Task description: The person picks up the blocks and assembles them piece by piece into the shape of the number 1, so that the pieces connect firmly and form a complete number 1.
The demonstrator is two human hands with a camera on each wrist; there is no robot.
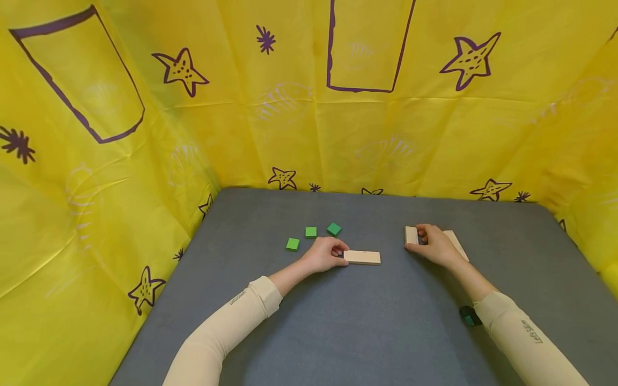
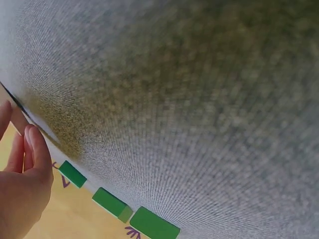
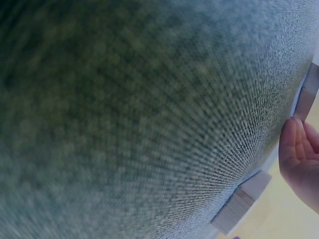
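In the head view, my left hand [image 1: 324,254] pinches the left end of a pale wooden block [image 1: 362,258] lying flat and lengthwise across the table. The left wrist view catches that hand [image 2: 27,189] at its left edge, with only part of the block beside the fingertips. To the right, my right hand [image 1: 434,245] holds a second wooden block [image 1: 411,236] between thumb and fingers. A third wooden block [image 1: 456,244] lies slanted just beyond that hand, partly hidden by it. The right wrist view shows both right-hand blocks, the held one [image 3: 306,94] cut off by the frame.
Three small green blocks lie left of centre: one [image 1: 292,244] nearest, one [image 1: 311,232] behind it, and a darker one [image 1: 334,229] close to my left hand. The grey table [image 1: 347,327] meets a yellow patterned cloth [image 1: 299,128] at its back and sides.
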